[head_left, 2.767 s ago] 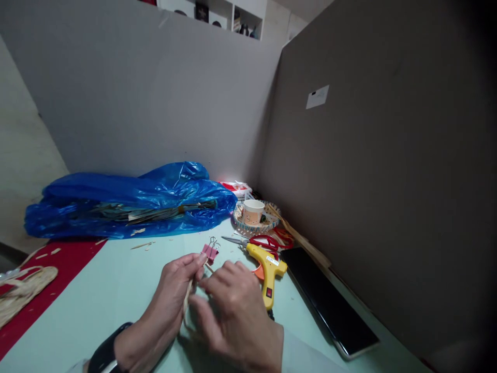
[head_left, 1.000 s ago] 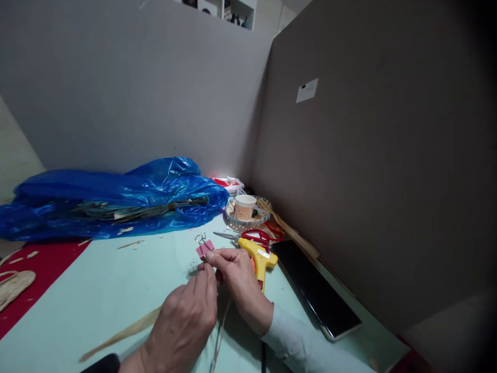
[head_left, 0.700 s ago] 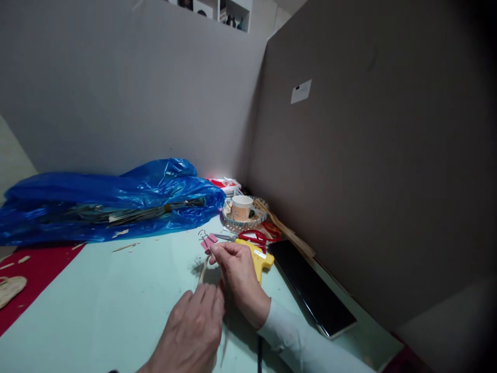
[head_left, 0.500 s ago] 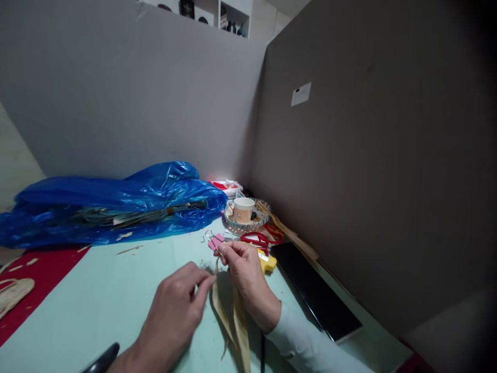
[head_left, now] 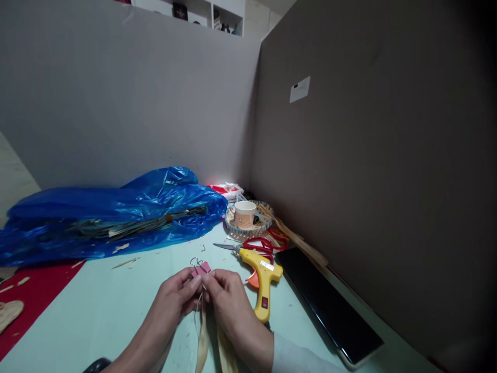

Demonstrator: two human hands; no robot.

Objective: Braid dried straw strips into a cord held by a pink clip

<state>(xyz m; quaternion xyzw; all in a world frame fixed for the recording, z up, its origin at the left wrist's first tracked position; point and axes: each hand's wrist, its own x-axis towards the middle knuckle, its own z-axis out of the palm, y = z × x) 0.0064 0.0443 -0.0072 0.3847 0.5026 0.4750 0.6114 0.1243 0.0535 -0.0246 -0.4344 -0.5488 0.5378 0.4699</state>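
Observation:
My left hand (head_left: 179,291) and my right hand (head_left: 229,298) meet low in the middle of the view, fingertips pinched close together. Just beyond the fingertips sits a pink binder clip (head_left: 201,269) with its wire handles pointing away from me. Pale, dry plant-fibre strips (head_left: 202,336) hang down from between the hands toward the table's near edge. The fingers of both hands close on the top of these strips, right at the clip. Exactly how the clip grips the strips is hidden by the fingers.
Right of my hands lie a yellow glue gun (head_left: 264,280), red-handled scissors (head_left: 256,245) and a black flat slab (head_left: 330,305). Behind them a paper cup (head_left: 245,214) stands in a woven tray (head_left: 267,223). A blue plastic bag (head_left: 116,207) with dry stalks spreads left. Grey partitions (head_left: 186,103) enclose the table.
My left hand has come in to join the right at the clip. The right hand and clip have shifted left and nearer, uncovering the glue gun and scissors.

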